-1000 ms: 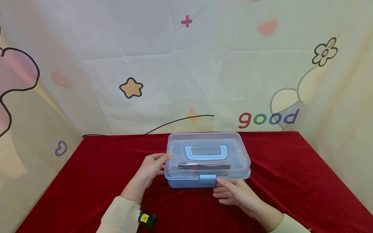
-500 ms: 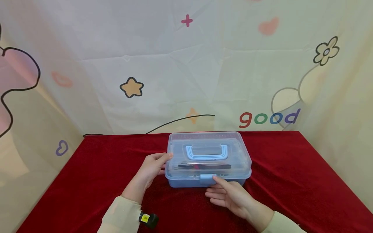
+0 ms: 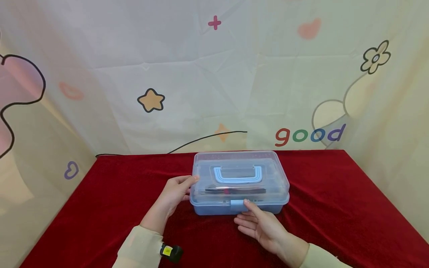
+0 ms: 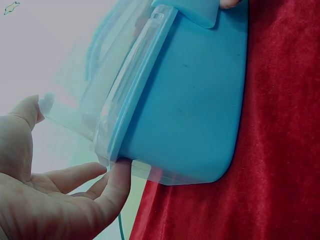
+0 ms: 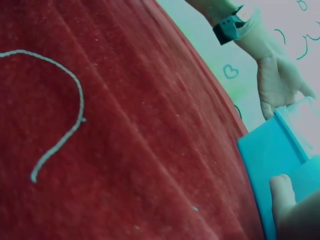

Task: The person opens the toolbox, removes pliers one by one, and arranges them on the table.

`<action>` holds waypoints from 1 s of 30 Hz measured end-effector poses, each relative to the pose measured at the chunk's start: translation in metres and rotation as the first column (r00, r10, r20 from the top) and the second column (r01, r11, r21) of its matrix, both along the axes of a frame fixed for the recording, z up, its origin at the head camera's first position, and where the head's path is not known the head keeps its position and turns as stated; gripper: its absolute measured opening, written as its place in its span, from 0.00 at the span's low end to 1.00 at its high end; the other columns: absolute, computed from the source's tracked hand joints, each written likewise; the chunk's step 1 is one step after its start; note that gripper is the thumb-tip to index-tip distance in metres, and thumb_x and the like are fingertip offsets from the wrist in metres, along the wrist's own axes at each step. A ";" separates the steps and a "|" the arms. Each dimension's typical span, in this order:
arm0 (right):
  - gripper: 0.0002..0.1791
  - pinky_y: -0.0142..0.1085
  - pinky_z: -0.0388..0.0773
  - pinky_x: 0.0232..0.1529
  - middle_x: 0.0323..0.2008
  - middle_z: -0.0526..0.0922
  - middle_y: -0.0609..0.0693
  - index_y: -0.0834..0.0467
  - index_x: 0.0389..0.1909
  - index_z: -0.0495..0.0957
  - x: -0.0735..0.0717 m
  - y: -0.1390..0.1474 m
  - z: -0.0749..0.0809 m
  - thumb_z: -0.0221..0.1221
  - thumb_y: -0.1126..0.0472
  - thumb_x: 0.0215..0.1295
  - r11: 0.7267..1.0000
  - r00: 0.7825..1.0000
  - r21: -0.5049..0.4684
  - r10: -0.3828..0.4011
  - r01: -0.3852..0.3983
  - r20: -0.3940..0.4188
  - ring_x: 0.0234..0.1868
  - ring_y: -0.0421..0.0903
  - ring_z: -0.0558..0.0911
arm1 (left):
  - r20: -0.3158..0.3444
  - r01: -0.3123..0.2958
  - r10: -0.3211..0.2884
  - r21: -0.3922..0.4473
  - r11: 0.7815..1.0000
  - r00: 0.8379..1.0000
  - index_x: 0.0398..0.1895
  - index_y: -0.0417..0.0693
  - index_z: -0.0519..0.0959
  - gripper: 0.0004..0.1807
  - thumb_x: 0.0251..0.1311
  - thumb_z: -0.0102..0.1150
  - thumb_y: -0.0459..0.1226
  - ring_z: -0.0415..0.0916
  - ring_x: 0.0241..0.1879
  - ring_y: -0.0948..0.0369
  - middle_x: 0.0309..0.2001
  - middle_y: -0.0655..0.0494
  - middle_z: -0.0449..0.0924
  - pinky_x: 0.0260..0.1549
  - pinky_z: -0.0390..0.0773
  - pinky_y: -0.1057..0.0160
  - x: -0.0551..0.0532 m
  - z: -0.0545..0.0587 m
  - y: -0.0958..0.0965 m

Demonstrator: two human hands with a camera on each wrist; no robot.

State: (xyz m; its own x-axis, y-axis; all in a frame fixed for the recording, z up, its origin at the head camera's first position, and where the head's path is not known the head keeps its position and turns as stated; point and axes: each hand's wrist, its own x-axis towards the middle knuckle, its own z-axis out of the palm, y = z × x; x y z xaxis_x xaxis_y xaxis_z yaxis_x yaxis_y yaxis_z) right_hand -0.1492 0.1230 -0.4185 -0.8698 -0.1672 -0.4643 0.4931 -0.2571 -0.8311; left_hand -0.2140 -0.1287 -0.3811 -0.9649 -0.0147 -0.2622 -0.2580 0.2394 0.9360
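A blue plastic storage box [image 3: 214, 211] sits on the red cloth in the head view. Its clear lid [image 3: 202, 171] is down and bears a light-blue folding handle [image 3: 238, 180]. Through the lid, dark slim items [image 3: 248, 191] show inside. My left hand [image 3: 175, 191] holds the box's left end, thumb on the lid; in the left wrist view a finger [image 4: 120, 182] lies under the lid's rim. My right hand [image 3: 268, 229] is at the front, thumb on the blue latch [image 3: 236, 205], other fingers extended below it. The latch is partly covered by the thumb.
Red cloth [image 3: 117, 208] covers the table around the box. Close behind stands a pale printed curtain [image 3: 187, 93]. A black strapped device [image 3: 171, 252] sits on the left wrist. A pale cord [image 5: 80, 100] crosses the right wrist view.
My right hand has shifted left along the front, its thumb going from the latch's right edge onto its face. My left hand and the box have stayed put.
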 end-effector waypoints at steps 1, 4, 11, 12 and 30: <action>0.44 0.45 0.79 0.51 0.48 0.77 0.63 0.74 0.58 0.59 0.000 -0.001 -0.001 0.58 0.40 0.59 1.000 1.000 0.006 -0.008 0.008 -0.003 0.44 0.47 0.84 | -0.001 -0.001 0.001 0.001 1.000 1.000 0.61 0.46 0.72 0.34 0.56 0.58 0.55 0.75 0.47 0.54 0.52 0.48 0.77 0.45 0.81 0.60 0.000 0.000 0.000; 0.44 0.44 0.80 0.50 0.47 0.77 0.63 0.74 0.56 0.60 0.001 -0.003 -0.003 0.58 0.39 0.58 0.999 1.000 0.020 -0.027 0.028 -0.009 0.43 0.47 0.84 | -0.002 -0.002 0.002 0.005 1.000 1.000 0.61 0.46 0.72 0.34 0.56 0.58 0.56 0.75 0.47 0.54 0.52 0.48 0.77 0.44 0.81 0.61 0.000 -0.001 0.000; 0.44 0.44 0.81 0.48 0.46 0.77 0.63 0.74 0.55 0.61 0.001 -0.005 -0.004 0.60 0.39 0.57 0.998 0.998 0.033 -0.058 0.059 -0.010 0.41 0.47 0.84 | 0.001 -0.005 0.005 0.003 1.000 1.000 0.61 0.46 0.72 0.34 0.56 0.58 0.56 0.75 0.47 0.54 0.52 0.48 0.77 0.45 0.81 0.60 0.000 -0.001 0.001; 0.44 0.44 0.81 0.48 0.47 0.77 0.64 0.75 0.55 0.61 0.001 -0.005 -0.005 0.60 0.39 0.57 0.998 0.998 0.036 -0.060 0.060 -0.011 0.41 0.47 0.84 | 0.001 -0.004 0.004 0.002 1.000 1.000 0.61 0.46 0.72 0.34 0.56 0.58 0.56 0.75 0.47 0.54 0.52 0.49 0.77 0.45 0.81 0.60 0.000 -0.001 0.001; 0.41 0.45 0.81 0.47 0.41 0.81 0.61 0.71 0.58 0.59 0.003 -0.002 0.010 0.58 0.42 0.59 0.999 0.999 -0.006 -0.042 0.042 -0.017 0.40 0.49 0.85 | -0.006 0.009 -0.009 0.008 1.000 1.000 0.61 0.46 0.72 0.34 0.56 0.58 0.55 0.76 0.47 0.54 0.52 0.48 0.77 0.46 0.81 0.59 0.000 0.000 0.001</action>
